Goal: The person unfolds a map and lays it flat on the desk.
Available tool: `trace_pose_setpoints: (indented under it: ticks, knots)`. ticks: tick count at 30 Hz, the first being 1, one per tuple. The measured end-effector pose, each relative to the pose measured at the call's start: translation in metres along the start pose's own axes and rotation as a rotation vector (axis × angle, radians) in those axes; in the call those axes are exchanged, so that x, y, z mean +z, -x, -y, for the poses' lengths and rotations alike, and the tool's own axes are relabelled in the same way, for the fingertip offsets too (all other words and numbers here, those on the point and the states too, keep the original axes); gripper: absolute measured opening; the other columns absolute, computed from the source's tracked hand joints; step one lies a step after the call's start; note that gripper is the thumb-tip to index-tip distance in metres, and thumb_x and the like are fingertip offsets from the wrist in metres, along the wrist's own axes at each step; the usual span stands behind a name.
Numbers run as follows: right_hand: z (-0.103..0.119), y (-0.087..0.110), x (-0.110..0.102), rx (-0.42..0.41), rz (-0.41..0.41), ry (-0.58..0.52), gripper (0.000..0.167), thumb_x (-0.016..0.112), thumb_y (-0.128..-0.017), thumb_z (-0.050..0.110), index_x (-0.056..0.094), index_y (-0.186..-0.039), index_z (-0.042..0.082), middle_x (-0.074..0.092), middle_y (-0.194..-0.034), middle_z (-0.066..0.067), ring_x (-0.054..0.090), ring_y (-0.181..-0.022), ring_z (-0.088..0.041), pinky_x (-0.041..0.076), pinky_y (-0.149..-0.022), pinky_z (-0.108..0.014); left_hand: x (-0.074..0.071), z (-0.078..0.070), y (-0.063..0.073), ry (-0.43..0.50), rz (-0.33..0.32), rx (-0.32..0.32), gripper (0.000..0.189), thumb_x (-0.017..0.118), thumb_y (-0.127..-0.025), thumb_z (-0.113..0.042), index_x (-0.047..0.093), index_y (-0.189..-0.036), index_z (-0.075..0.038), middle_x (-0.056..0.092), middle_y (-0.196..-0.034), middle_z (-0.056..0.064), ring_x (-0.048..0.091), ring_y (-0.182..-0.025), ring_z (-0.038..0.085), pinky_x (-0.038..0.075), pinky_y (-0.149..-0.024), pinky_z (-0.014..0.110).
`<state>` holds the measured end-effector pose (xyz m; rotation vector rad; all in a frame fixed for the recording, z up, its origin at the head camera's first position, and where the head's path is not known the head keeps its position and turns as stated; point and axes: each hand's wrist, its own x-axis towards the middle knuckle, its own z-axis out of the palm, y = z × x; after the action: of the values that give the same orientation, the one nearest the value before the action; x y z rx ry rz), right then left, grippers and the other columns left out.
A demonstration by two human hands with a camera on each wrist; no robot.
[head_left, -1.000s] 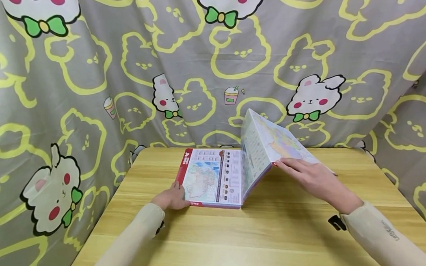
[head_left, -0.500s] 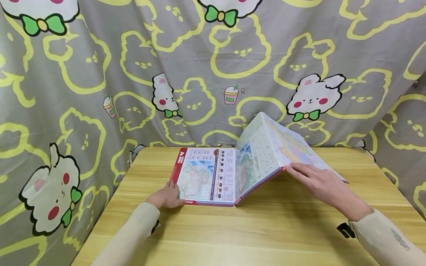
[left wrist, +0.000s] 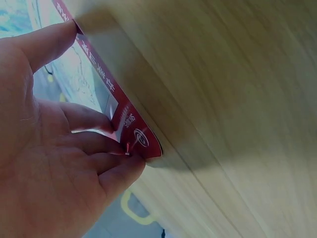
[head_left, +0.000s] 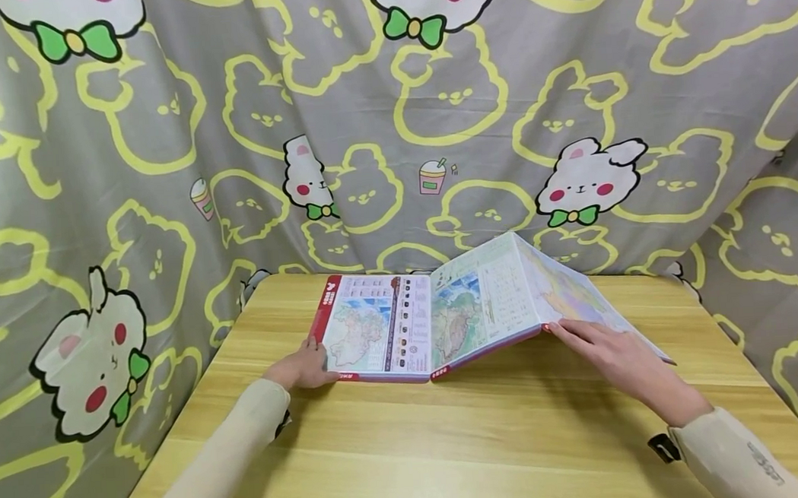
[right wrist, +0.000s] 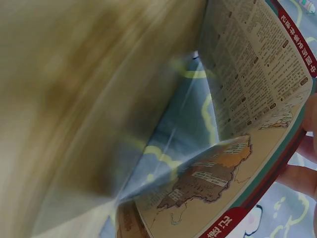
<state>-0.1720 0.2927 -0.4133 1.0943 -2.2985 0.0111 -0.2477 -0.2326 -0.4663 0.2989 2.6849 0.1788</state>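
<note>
A folding map [head_left: 454, 318] with colourful printed maps and red edge strips lies partly unfolded on the wooden table. Its left panels lie low, while the right part rises into a tent-like fold. At the near left corner my left hand [head_left: 303, 364] grips the edge, thumb on the near side and fingers bent at the red corner [left wrist: 141, 141]. My right hand [head_left: 607, 354] holds the near end of the raised fold between thumb and fingers. In the right wrist view, fingers [right wrist: 302, 176] show at the map's edge, beside the brown printed underside [right wrist: 208, 178].
The light wooden table [head_left: 411, 446] stretches in front of and around the map. A grey curtain [head_left: 362, 99] with yellow outlines and white rabbits hangs close behind the table and along both sides.
The raised fold has come down and to the right with my right hand, showing more of the second panel. My left hand and the map's left edge have shifted slightly left.
</note>
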Motion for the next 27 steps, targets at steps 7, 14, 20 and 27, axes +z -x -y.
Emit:
trace_pose_setpoints:
  ticks: [7, 14, 20, 27]
  knots:
    - [-0.002, 0.011, 0.009, 0.001, 0.019, -0.006, 0.06, 0.002, -0.105, 0.019, 0.055, -0.132, 0.008, 0.06, -0.119, -0.013, 0.062, -0.094, -0.032, 0.052, -0.061, -0.046, 0.0, 0.009, 0.001, 0.014, -0.006, -0.01, 0.085, 0.057, -0.091, -0.045, 0.026, -0.14, 0.017, 0.011, -0.147, 0.039, 0.012, -0.138, 0.047, 0.021, -0.108, 0.054]
    - [-0.001, 0.015, 0.017, -0.015, 0.032, -0.019, 0.045, 0.023, -0.1, 0.008, 0.059, -0.127, 0.007, 0.06, -0.119, -0.012, 0.061, -0.096, -0.029, 0.051, -0.052, -0.043, -0.002, 0.013, 0.004, 0.032, -0.006, -0.018, 0.086, 0.059, -0.09, -0.045, 0.026, -0.14, 0.017, 0.01, -0.147, 0.038, 0.013, -0.138, 0.047, 0.022, -0.108, 0.054]
    - [-0.001, 0.018, 0.023, -0.001, 0.086, -0.041, 0.056, 0.05, -0.076, -0.01, 0.058, -0.128, 0.008, 0.058, -0.124, -0.012, 0.061, -0.1, -0.029, 0.052, -0.056, -0.045, -0.003, 0.015, 0.007, 0.038, -0.003, -0.021, 0.085, 0.058, -0.09, -0.043, 0.026, -0.14, 0.017, 0.01, -0.147, 0.038, 0.012, -0.138, 0.047, 0.021, -0.108, 0.053]
    - [-0.002, 0.02, 0.029, -0.002, 0.191, -0.034, 0.064, 0.059, -0.073, -0.013, 0.056, -0.133, 0.011, 0.057, -0.128, -0.01, 0.059, -0.105, -0.028, 0.052, -0.056, -0.043, -0.005, 0.017, 0.009, 0.053, -0.013, -0.022, 0.084, 0.06, -0.089, -0.041, 0.027, -0.139, 0.018, 0.01, -0.147, 0.039, 0.014, -0.137, 0.047, 0.022, -0.108, 0.054]
